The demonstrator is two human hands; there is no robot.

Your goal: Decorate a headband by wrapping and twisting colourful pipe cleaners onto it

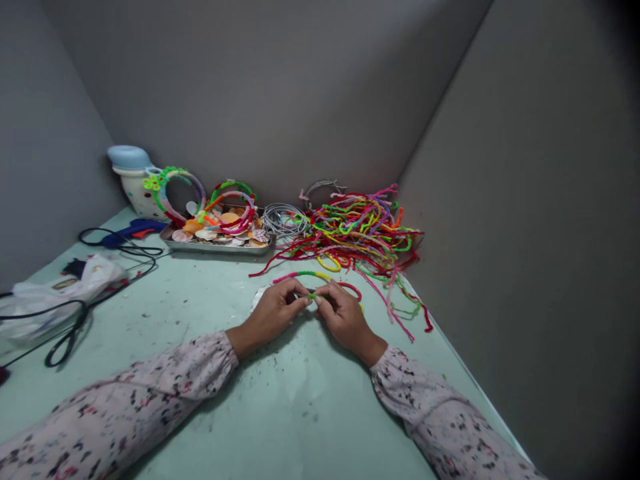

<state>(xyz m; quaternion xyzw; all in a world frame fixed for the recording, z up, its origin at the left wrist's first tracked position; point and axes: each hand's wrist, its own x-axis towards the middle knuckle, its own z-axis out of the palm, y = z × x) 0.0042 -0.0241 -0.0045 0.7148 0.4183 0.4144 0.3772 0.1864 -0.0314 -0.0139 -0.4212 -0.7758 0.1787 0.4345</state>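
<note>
Between the fingertips of my left hand [277,309] and my right hand [346,316] is a small green piece of pipe cleaner [312,297]. Both hands pinch it, close together above the middle of the table. Just behind my fingers lies a curved band wrapped in pink, green and yellow pipe cleaner [305,273]. A red curved end [353,288] shows beside my right hand; whether it belongs to the same band is hidden. Part of a white object [257,297] peeks out behind my left hand.
A metal tray [220,249] of shells bears colourful wrapped headbands [176,200]. Right of it are a grey wire coil [285,220] and a heap of pipe cleaners [360,227]. At left stand a blue-lidded container [131,160], a blue-handled tool [135,230], a plastic bag [65,293] and black cable [83,313].
</note>
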